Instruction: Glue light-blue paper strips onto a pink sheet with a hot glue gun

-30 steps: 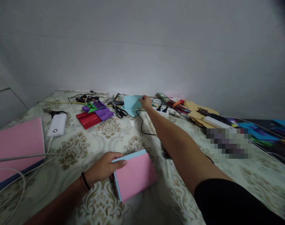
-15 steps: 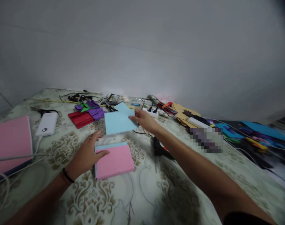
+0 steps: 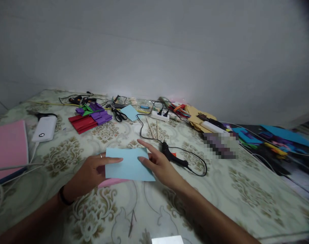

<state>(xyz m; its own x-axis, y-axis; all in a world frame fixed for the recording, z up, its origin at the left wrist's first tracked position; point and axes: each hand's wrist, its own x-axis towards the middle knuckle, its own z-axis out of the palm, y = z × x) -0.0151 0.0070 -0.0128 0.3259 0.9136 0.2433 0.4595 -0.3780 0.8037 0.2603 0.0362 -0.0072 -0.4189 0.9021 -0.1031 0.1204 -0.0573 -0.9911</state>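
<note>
A: Head view, only one there is. Grip?

B: Left hand point(image 3: 87, 173) has one digit across the left part of the light-blue sheet point(image 3: 130, 169); its underside is hidden, so can't tell if it's pinching. Right hand point(image 3: 160, 167) looks closed on the sheet's right end, thumb on top, one finger stretched past the far edge.

A: Sheet's where?

B: Mid-table, over a pink piece point(image 3: 112, 183) that peeks out along the near side and at the left.

A: Risks, quick.

B: Skewed edges, I'd say. The sheet covers most of the pink, so the match is hard to judge by eye. Any uneven pull between the hands could slide or crease it (thin stuff, by the look).

A: Anything else?

B: Black glue gun point(image 3: 173, 156), lying just beside the right hand. If it's hot, which I can't tell, a careless elbow or knuckle could get burned. Its looped cord point(image 3: 206, 167) could snag the right forearm too.

A: Power strip point(image 3: 160, 116)?

B: Farther back, well apart from both hands. Low risk.
</note>
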